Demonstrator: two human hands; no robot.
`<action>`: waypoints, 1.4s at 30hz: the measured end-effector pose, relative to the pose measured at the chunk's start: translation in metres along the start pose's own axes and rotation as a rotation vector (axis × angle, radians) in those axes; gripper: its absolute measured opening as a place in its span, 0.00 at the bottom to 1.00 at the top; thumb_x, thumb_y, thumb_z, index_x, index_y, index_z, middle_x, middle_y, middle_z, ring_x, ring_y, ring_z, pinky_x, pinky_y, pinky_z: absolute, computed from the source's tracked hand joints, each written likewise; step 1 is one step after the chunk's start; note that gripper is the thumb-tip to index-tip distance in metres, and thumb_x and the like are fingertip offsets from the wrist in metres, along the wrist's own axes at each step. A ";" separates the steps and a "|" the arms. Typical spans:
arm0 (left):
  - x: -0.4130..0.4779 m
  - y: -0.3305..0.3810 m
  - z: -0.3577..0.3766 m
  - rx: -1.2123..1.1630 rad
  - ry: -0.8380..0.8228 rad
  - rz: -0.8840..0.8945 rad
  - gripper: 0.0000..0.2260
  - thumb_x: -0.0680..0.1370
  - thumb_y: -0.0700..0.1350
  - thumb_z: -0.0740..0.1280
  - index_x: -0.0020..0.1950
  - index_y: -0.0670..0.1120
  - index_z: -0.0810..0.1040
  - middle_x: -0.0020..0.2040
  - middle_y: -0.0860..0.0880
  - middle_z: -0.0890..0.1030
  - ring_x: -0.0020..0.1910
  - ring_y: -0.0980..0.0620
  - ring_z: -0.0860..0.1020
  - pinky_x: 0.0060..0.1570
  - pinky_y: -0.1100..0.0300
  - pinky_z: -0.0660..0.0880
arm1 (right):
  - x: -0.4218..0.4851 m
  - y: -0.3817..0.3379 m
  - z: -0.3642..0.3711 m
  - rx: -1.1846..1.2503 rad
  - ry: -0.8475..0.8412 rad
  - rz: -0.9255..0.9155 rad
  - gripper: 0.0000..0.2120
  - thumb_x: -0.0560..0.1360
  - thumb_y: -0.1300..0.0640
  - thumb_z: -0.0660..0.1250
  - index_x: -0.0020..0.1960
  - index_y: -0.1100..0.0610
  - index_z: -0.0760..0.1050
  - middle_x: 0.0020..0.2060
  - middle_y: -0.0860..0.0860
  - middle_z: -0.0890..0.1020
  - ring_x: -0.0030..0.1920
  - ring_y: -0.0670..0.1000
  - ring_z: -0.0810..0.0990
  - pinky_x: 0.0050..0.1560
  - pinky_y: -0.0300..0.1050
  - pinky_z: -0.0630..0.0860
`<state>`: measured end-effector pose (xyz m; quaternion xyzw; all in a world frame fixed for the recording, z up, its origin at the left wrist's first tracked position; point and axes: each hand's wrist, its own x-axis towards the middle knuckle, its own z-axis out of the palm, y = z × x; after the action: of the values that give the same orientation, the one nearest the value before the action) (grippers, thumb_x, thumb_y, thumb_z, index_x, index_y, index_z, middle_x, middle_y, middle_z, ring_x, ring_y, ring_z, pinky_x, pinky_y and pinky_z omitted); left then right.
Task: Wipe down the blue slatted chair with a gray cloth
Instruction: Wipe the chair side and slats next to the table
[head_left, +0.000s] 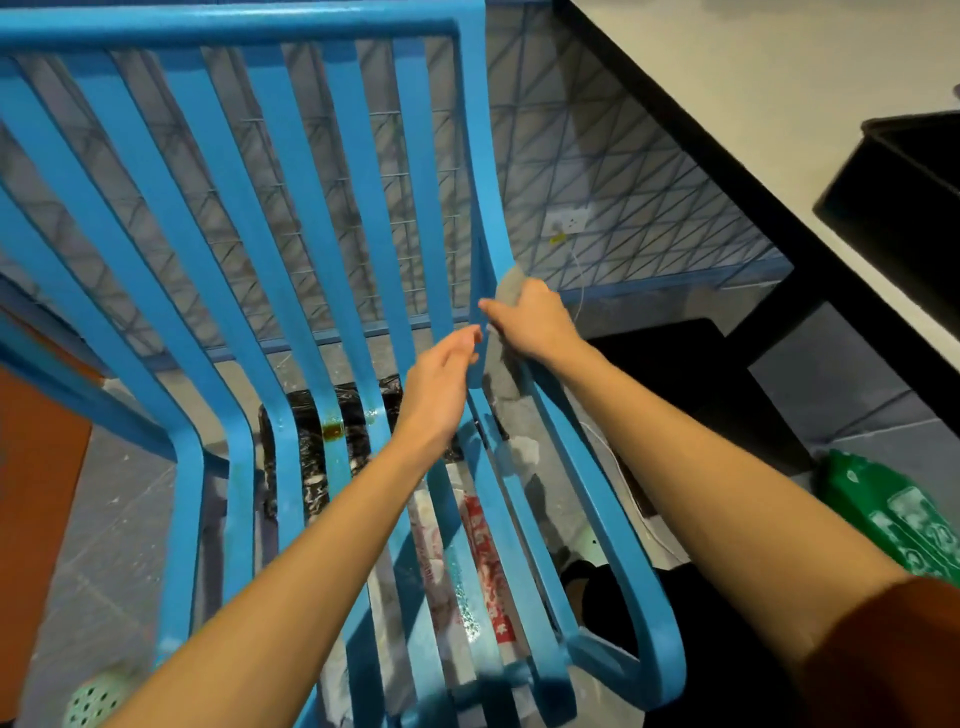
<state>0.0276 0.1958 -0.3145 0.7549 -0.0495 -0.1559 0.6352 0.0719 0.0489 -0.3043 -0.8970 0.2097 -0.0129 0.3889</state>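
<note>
Gray cloth (511, 285) sits on the right side rail of the chair (291, 208), right at the bend where back meets seat; the right hand (535, 327) has its fingers curled round it, clamping cloth to rail; a bit of fabric pokes out above the knuckles and a tail hangs below the palm. The left hand (441, 384) sits just beside it, fingers loose and nearly straight, holding nothing; whether its tips touch the neighbouring slat, I cannot tell.

So where are we? Partway, I'd say, and not near the end. A brown stain (332, 430) sits on a middle slat at the seat bend, with a smaller mark on the next slat along; neither looks wiped. Droplets (464, 592) glisten on a seat slat nearer the camera; that reads to me like a damp pass over that strip, though it is only a guess. The back slats, the top bar and the whole left side show nothing either way; no wet sheen that I can make out.

What's left, by my reckoning: finish this rail, work across the slats one by one, scrub that stain; then the frame and the left edge.
</note>
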 end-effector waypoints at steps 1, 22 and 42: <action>-0.001 -0.002 0.000 0.001 -0.007 -0.011 0.16 0.84 0.53 0.55 0.65 0.52 0.78 0.63 0.55 0.79 0.60 0.58 0.78 0.66 0.46 0.71 | 0.011 -0.005 0.001 0.016 0.028 -0.019 0.21 0.72 0.45 0.70 0.54 0.61 0.77 0.51 0.58 0.83 0.52 0.58 0.80 0.50 0.48 0.76; -0.097 -0.045 0.001 -0.190 -0.130 -0.315 0.10 0.83 0.43 0.59 0.52 0.44 0.80 0.45 0.47 0.85 0.38 0.53 0.81 0.37 0.62 0.75 | -0.196 0.053 -0.031 -0.091 -0.047 -0.217 0.26 0.81 0.54 0.58 0.78 0.47 0.56 0.66 0.48 0.69 0.63 0.47 0.71 0.55 0.27 0.67; -0.224 -0.065 -0.022 0.270 0.085 -0.118 0.09 0.81 0.49 0.64 0.42 0.50 0.78 0.38 0.50 0.81 0.37 0.55 0.79 0.38 0.61 0.77 | -0.328 0.114 0.037 0.070 -0.376 0.031 0.27 0.78 0.56 0.65 0.75 0.48 0.63 0.70 0.45 0.69 0.71 0.45 0.66 0.73 0.46 0.64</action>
<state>-0.1861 0.2895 -0.3358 0.8409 0.0014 -0.1530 0.5192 -0.2625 0.1314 -0.3643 -0.8662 0.1464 0.1539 0.4524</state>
